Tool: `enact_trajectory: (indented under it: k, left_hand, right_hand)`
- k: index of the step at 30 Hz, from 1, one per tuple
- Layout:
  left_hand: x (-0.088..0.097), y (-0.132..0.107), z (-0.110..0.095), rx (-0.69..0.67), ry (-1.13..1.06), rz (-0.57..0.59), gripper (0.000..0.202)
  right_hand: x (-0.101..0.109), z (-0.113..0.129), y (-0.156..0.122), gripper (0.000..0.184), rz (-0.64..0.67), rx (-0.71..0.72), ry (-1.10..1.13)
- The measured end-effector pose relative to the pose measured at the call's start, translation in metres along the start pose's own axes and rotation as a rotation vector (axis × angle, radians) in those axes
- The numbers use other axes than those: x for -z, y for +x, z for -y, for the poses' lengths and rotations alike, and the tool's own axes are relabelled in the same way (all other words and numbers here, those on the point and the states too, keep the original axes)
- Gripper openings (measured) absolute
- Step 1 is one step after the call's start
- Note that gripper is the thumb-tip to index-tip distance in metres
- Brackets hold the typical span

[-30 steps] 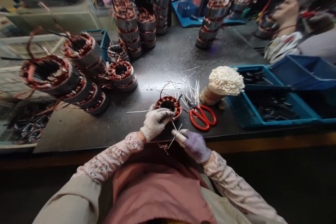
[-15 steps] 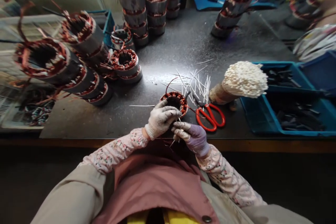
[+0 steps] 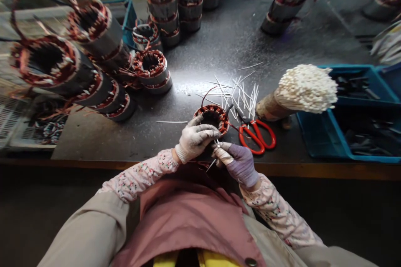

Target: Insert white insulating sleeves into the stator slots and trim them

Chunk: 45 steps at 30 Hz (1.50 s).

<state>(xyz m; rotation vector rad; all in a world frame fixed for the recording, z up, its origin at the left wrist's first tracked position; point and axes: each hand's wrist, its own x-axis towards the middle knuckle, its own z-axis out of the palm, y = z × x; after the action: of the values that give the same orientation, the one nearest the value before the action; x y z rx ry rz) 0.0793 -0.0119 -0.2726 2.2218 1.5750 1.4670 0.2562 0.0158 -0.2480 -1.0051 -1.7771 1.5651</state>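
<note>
A motor stator (image 3: 223,112) with copper windings stands at the table's front edge. My left hand (image 3: 198,138), in a whitish work glove, lies over its near left rim, fingers closed against it. Just right of it, my right hand (image 3: 238,162), in a purple glove with pale fingertips, pinches a thin white cord (image 3: 218,143) at the near rim. A slim pointed piece (image 3: 211,166) sticks out below the right fingers; whether it belongs to the cord I cannot tell. Red-handled scissors (image 3: 257,137) lie right of the stator, blades partly hidden by loose white strips (image 3: 239,96).
Stacked stators (image 3: 94,79) lean at left, with more stacks (image 3: 163,8) behind and one at back right (image 3: 282,8). A thick bundle of white strips (image 3: 307,89) lies tilted at right, beside blue bins (image 3: 341,137) of dark pieces. One strip (image 3: 171,122) lies left of the stator.
The whole view has shifted slightly, so the table things sit further right and higher. Both hands keep their places at the stator, with the right still pinching at its near rim.
</note>
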Motion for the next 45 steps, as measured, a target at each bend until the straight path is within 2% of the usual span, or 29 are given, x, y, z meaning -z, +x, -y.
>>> enact_trajectory:
  k: [5, 11, 15, 17, 19, 23, 26, 29, 30, 32, 33, 35, 37, 39, 42, 43, 45]
  left_hand:
    - [0.002, -0.001, 0.000, 0.001, 0.005, 0.045, 0.026]
    - [0.000, -0.001, -0.001, 0.024, 0.040, 0.020, 0.021]
    - [0.000, -0.004, 0.002, -0.016, 0.072, 0.023, 0.023]
    - [-0.001, -0.005, 0.003, -0.020, 0.092, 0.027, 0.024]
    - [-0.001, -0.006, 0.004, -0.024, 0.112, 0.028, 0.023]
    - [-0.002, -0.004, 0.005, -0.050, 0.121, 0.020, 0.024]
    - [-0.001, -0.003, 0.004, -0.044, 0.079, 0.026, 0.023]
    - [0.005, 0.000, 0.003, 0.010, 0.068, 0.140, 0.017]
    - [0.008, 0.002, 0.003, 0.036, 0.085, 0.195, 0.020]
    - [0.014, 0.007, 0.001, 0.084, 0.141, 0.305, 0.041]
    - [0.017, 0.010, -0.001, 0.100, 0.172, 0.357, 0.049]
    - [0.020, 0.016, -0.005, 0.114, 0.222, 0.460, 0.051]
    - [0.021, 0.022, -0.009, 0.131, 0.256, 0.548, 0.046]
    - [0.021, 0.028, -0.012, 0.160, 0.282, 0.591, 0.043]
    - [0.019, 0.036, -0.013, 0.161, 0.277, 0.636, 0.045]
    - [0.019, 0.039, -0.012, 0.153, 0.268, 0.652, 0.046]
    - [0.019, 0.041, -0.012, 0.138, 0.253, 0.682, 0.045]
  right_hand:
    - [0.001, 0.003, 0.008, 0.032, 0.021, -0.046, -0.070]
    - [0.000, 0.005, 0.001, 0.033, 0.006, -0.048, -0.011]
    - [-0.001, 0.001, 0.011, 0.038, 0.023, -0.110, -0.033]
    - [0.000, -0.005, 0.015, 0.040, 0.032, -0.076, -0.088]
    - [0.001, -0.012, 0.016, 0.039, -0.029, 0.064, -0.235]
    - [0.008, -0.015, 0.017, 0.031, -0.219, 0.489, -0.740]
    - [0.015, -0.003, 0.023, 0.030, -0.175, 0.756, -1.004]
    - [0.025, 0.012, 0.021, 0.032, -0.113, 0.934, -1.106]
    - [0.029, 0.016, 0.018, 0.030, -0.113, 0.980, -1.115]
    - [0.033, 0.021, 0.011, 0.020, -0.156, 1.048, -1.087]
    - [0.034, 0.021, 0.007, 0.014, -0.183, 1.040, -1.033]
    - [0.029, 0.019, 0.002, 0.008, -0.200, 0.887, -0.762]
    - [0.019, 0.015, -0.005, 0.014, -0.141, 0.639, -0.437]
    - [0.009, 0.014, -0.013, 0.026, -0.007, 0.355, -0.107]
    - [0.003, 0.026, -0.016, 0.035, 0.098, 0.020, 0.342]
    - [0.003, 0.032, -0.011, 0.036, 0.080, -0.029, 0.456]
    - [0.004, 0.043, 0.006, 0.037, -0.045, 0.025, 0.548]
